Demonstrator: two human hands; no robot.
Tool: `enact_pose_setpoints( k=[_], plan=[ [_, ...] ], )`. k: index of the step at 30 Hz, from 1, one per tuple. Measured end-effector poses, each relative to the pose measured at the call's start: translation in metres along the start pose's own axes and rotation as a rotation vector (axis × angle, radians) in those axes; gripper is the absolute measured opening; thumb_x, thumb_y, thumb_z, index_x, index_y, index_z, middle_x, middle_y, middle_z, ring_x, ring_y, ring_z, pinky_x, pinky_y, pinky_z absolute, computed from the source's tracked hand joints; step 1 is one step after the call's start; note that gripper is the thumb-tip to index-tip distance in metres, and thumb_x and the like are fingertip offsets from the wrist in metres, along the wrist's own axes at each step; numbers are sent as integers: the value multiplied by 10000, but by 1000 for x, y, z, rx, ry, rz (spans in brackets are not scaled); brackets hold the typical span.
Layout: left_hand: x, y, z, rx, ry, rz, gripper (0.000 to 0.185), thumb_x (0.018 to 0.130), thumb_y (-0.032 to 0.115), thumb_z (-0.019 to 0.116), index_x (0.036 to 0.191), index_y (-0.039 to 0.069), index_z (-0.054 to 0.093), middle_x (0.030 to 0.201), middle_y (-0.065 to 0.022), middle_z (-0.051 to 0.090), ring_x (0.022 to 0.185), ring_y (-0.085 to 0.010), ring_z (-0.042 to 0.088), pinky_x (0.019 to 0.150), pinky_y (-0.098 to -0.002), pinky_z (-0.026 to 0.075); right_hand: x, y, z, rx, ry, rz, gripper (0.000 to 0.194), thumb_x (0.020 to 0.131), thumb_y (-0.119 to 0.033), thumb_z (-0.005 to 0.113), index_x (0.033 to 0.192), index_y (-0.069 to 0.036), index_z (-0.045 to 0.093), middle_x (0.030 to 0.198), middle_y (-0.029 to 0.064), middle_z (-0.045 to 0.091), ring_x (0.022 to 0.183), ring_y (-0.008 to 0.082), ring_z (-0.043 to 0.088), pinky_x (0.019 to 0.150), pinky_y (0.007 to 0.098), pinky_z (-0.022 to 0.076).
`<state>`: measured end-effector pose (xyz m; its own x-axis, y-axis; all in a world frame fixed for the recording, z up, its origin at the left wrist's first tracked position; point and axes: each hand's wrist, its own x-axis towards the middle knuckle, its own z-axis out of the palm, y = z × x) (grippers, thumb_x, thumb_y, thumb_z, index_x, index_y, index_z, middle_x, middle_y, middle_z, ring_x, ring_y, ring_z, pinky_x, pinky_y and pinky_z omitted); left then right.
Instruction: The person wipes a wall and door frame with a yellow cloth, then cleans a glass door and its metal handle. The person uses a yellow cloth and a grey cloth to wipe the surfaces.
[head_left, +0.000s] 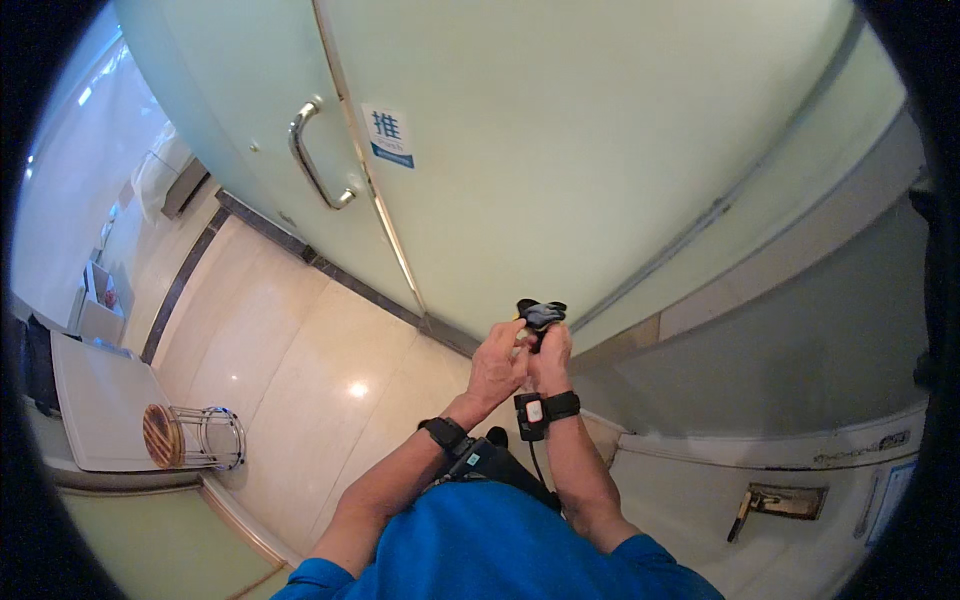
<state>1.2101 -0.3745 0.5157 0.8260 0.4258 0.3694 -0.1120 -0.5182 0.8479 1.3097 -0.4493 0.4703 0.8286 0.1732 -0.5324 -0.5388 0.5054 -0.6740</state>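
Both my hands meet in front of my chest, around a small bundle of black and grey fabric with yellow edging (541, 313), perhaps a work glove. My left hand (499, 362) has its fingertips at the bundle's lower left side. My right hand (553, 352) grips it from below on the right. A black strap with a device is on each wrist; the right one's unit (531, 412) has a cable running down from it. The fingers partly hide the lower part of the bundle.
Before me stands a frosted glass door (247, 97) with a curved metal handle (304, 154), beside a glass panel (570, 150) bearing a push sign. A round wooden-topped stool (163, 436) stands at left. At lower right is a door lever (740, 516).
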Motion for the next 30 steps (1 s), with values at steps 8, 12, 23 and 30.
enact_pose_setpoints(
  k=[8,12,23,30],
  plan=[
    [34,-37,-47,-90,-24,-11,413,816,-36,614,1225,3,570,1062,-182,614,770,-239,664,604,-321,560,22,-14,56,90,164,-283,81,944,-154,484,900,-98,523,693,25,495,519,140,446,458,303,353],
    [66,-62,-96,-121,-12,26,431,822,-45,617,1246,10,561,1080,-173,617,776,-217,663,596,-298,551,-1,-1,132,21,245,-411,67,935,-131,525,979,-99,485,700,33,509,476,137,431,416,302,338],
    [117,-78,-205,-188,25,-15,473,846,-44,636,1307,3,537,1098,-155,640,823,-174,670,664,-272,549,-17,53,279,-290,47,-749,282,911,-115,699,1048,-58,459,755,18,573,445,73,480,353,229,368],
    [126,-86,-209,-182,43,26,498,836,-72,629,1318,-5,520,1103,-174,616,811,-198,664,610,-287,548,-8,40,273,-467,3,-1058,270,893,-68,721,1049,-44,503,807,31,591,495,55,487,382,203,388]
  ],
)
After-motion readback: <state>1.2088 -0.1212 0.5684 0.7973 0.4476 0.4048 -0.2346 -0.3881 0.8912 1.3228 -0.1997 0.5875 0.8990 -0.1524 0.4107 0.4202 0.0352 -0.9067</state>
